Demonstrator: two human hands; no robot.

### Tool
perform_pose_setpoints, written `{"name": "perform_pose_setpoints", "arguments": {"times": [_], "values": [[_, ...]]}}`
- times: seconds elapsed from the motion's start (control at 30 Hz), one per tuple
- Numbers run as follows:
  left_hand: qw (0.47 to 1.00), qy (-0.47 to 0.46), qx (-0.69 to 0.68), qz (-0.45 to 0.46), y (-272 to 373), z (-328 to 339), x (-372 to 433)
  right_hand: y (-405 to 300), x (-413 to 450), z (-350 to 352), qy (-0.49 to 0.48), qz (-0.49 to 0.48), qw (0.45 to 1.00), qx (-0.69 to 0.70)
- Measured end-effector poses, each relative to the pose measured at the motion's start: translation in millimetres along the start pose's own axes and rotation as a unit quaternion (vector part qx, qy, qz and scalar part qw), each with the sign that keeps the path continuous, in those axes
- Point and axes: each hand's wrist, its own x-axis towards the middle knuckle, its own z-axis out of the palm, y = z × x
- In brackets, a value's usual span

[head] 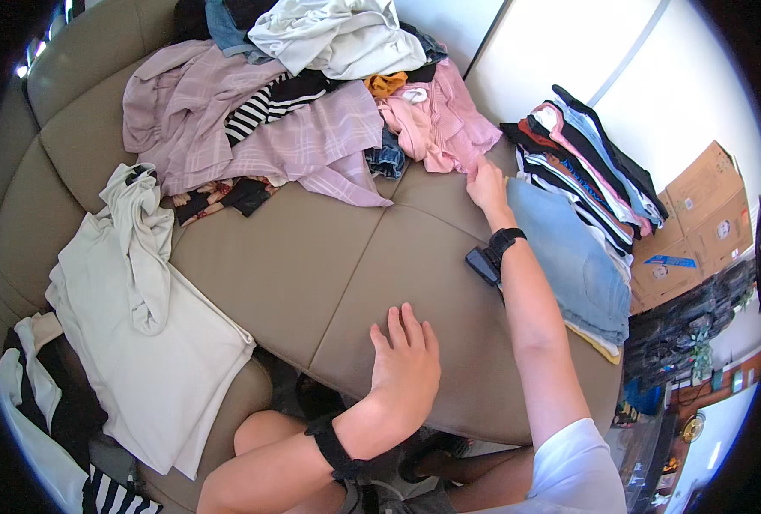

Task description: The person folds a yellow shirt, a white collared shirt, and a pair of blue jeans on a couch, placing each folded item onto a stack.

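My right hand (486,186) reaches to the far side of the sofa seat, its fingers pinching the edge of a pink garment (454,119). That garment lies at the right end of a loose heap, beside a peach knotted cloth (412,132). My left hand (408,363) hovers over or rests on the brown leather seat (277,270), fingers spread, holding nothing; contact cannot be told. Within the heap are a lilac plaid garment (316,138), a white garment (342,38), a black-and-white striped cloth (258,112) and a mustard cloth (385,83).
Folded clothes (573,160) stand stacked at right, near folded light-blue denim (566,250). Cardboard boxes (695,225) are beyond them. A cream garment (142,347) drapes over the seat at left, with black and white clothes (40,379) beside it. The sofa backrest (91,83) curves behind.
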Motion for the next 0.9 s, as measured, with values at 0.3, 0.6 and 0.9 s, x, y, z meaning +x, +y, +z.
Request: {"name": "perform_pose_setpoints", "arguments": {"times": [0.3, 0.6, 0.9], "values": [[1.0, 0.029, -0.002, 0.01, -0.6, -1.9, -3.4, 0.5, -2.0, 1.5, -0.025, -0.006, 0.999, -0.033], [0.999, 0.032, 0.03, -0.013, -11.3, 1.0, 9.0, -42.8, -14.0, -99.6, -0.07, -0.088, 0.989, 0.093], [0.996, 0.073, 0.05, 0.0, -9.7, 10.9, 16.9, -88.0, -89.3, -199.0, -0.073, -0.195, 0.968, 0.141]]}}
